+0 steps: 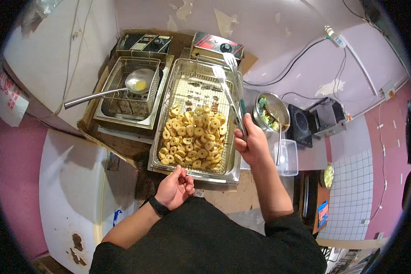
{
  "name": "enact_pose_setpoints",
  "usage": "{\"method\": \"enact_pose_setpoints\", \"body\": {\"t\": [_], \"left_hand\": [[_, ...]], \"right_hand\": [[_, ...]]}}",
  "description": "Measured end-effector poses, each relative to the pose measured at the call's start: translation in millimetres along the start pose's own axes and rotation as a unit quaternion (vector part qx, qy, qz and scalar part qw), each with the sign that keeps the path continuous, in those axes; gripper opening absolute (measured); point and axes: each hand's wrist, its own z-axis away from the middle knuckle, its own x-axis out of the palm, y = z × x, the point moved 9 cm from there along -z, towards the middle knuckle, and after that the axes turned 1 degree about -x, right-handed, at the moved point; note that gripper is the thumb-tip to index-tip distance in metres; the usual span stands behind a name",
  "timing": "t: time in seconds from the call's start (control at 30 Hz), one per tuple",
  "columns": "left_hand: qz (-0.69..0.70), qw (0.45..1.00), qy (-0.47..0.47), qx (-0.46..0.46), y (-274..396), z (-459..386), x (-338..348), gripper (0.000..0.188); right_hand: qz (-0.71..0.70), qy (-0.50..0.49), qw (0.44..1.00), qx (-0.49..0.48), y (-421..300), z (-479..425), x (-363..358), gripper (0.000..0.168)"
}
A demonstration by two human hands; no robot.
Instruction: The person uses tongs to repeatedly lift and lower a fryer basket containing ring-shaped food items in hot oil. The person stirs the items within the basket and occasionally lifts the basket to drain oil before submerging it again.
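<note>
A pair of metal tongs is held in my right hand, its tips pointing up over the right side of a large wire frying basket. Many golden fried rings fill the lower part of that basket, which sits in an electric fryer. My left hand, with a black band at the wrist, has its fingers curled at the basket's near edge; whether they pinch the rim cannot be told. To the left, a metal ladle with a little yellow liquid lies on a smaller wire basket over the second fryer.
Right of the fryers stand a metal pot with green food and a long-handled utensil, a clear plastic container and a black induction cooker. A white appliance top is at the left. Cables hang along the wall.
</note>
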Motion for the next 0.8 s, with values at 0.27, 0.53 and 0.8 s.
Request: {"method": "enact_pose_setpoints", "body": {"t": [0.27,0.53,0.8], "left_hand": [[0.001,1.0,-0.017,0.015,5.2,-1.5,5.9,0.037],[-0.001,1.0,-0.021,0.002,-0.2,-3.6,-7.7,0.036],[-0.035,0.999,-0.035,0.016,8.3,8.9,-3.4,0.038]], "right_hand": [[0.011,-0.013,1.0,0.021,22.0,-27.8,46.9,0.037],[-0.017,-0.008,0.999,-0.045,-10.1,-68.1,52.4,0.031],[-0.049,0.042,0.992,-0.107,-76.6,-118.4,75.0,0.023]]}}
